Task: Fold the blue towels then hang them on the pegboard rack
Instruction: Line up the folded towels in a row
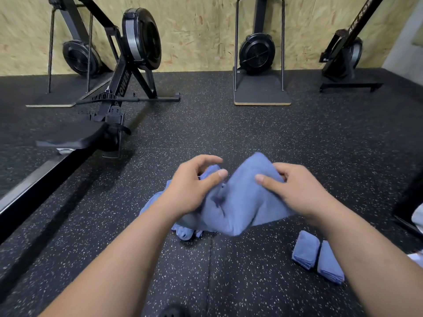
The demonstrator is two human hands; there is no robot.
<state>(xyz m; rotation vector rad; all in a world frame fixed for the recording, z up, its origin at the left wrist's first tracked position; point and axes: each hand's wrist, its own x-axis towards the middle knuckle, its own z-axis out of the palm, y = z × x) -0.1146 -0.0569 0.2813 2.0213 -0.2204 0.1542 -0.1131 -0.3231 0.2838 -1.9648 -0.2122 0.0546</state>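
A loose blue towel (pixel 238 202) is bunched up in the middle of the view, above the speckled black floor. My right hand (pixel 295 188) grips its right part, fingers curled into the cloth and thumb across the front. My left hand (pixel 194 184) sits at the towel's left part, thumb on the cloth and fingers curled above it. More crumpled blue cloth (pixel 183 229) lies on the floor beneath the held towel. Two folded blue towels (pixel 318 255) lie side by side on the floor at lower right, partly behind my right forearm. No pegboard rack is in view.
A black rowing machine (pixel 109 106) runs from the left edge toward the back wall. Two more rowers stand upright against the chipboard wall: one on a board (pixel 258 65), another at far right (pixel 345 58). A dark frame (pixel 409 202) stands at the right edge.
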